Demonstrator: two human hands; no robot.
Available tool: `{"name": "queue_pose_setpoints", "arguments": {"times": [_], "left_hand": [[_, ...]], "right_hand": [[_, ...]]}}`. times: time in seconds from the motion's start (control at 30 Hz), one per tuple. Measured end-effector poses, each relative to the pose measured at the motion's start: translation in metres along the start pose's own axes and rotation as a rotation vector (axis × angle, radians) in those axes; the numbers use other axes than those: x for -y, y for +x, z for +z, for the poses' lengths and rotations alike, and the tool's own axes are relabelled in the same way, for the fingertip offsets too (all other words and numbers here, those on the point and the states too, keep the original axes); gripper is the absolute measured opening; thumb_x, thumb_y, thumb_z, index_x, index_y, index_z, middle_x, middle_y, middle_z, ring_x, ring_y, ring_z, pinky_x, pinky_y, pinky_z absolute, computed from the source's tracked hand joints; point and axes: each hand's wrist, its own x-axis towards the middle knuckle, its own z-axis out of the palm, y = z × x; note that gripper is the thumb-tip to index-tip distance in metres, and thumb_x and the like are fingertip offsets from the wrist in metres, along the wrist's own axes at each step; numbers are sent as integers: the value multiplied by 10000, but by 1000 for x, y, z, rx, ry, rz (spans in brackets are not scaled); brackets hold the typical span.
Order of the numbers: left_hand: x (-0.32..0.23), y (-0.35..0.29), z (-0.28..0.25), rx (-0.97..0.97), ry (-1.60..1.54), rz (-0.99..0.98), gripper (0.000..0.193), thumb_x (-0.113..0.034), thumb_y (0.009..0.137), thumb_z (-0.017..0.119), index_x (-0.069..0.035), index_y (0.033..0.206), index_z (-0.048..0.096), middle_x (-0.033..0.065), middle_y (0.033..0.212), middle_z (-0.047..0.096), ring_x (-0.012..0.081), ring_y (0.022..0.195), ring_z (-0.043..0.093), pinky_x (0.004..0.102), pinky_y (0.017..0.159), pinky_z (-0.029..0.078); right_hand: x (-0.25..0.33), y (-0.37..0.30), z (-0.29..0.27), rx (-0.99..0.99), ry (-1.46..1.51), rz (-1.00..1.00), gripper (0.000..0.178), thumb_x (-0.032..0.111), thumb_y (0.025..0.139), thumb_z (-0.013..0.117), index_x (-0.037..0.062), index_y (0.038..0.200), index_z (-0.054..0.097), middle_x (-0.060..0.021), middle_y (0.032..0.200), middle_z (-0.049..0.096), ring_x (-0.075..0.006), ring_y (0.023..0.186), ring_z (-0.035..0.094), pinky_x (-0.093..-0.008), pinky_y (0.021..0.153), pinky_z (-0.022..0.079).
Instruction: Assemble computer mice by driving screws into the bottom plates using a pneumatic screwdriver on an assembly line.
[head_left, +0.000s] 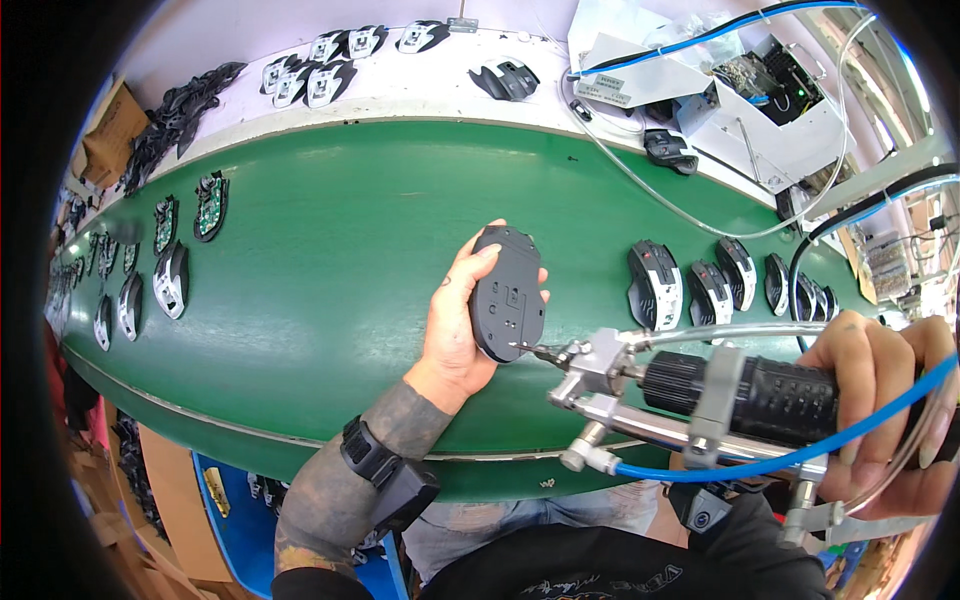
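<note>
My left hand [452, 335] is wrapped round a dark grey computer mouse [508, 285], holding it above the green belt with its underside facing up. Small holes and recesses show on that underside. Closed on the black grip of a powered screwdriver [785, 400] is my right hand [885, 395]. The tool lies nearly level, with a metal head, a blue hose and a clear tube. Its thin tip reaches the lower end of the mouse; whether a screw sits under the tip is too small to tell.
Black-and-silver mice [656, 285] stand in a group on the green belt [380, 220] at right. Circuit-board halves [211, 207] and shells [171, 281] lie at left. More shells [330, 83] rest on the white ledge. A screw feeder machine [765, 100] and hoses occupy the far right.
</note>
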Motion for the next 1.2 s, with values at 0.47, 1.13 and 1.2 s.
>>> {"name": "queue_pose_setpoints", "arguments": {"times": [0.47,1.13,1.2], "left_hand": [[6,-3,0,58,-12,-31,481,-249,924,532,-107,1366,407,129,1095,572,244,928,619,377,756,549],[-282,-39,-190,-1355,2262,658,605,-423,738,729,-130,1241,567,219,1349,421,386,1277,386,439,1058,345],[-293,-41,-197,-1377,2134,436,628,-451,750,710,-147,1276,552,227,1347,426,392,1260,412,436,1050,360]], "right_hand": [[-33,6,22,-127,-93,-73,352,173,854,714,99,1137,519,-32,831,627,-153,578,628,-303,576,549],[2,13,-32,201,13,-17,562,229,937,626,94,1364,287,-215,941,565,-254,674,610,-340,592,521],[18,14,-18,-8,-5,177,563,150,902,671,113,1350,331,-214,961,577,-256,711,612,-371,649,545]]}}
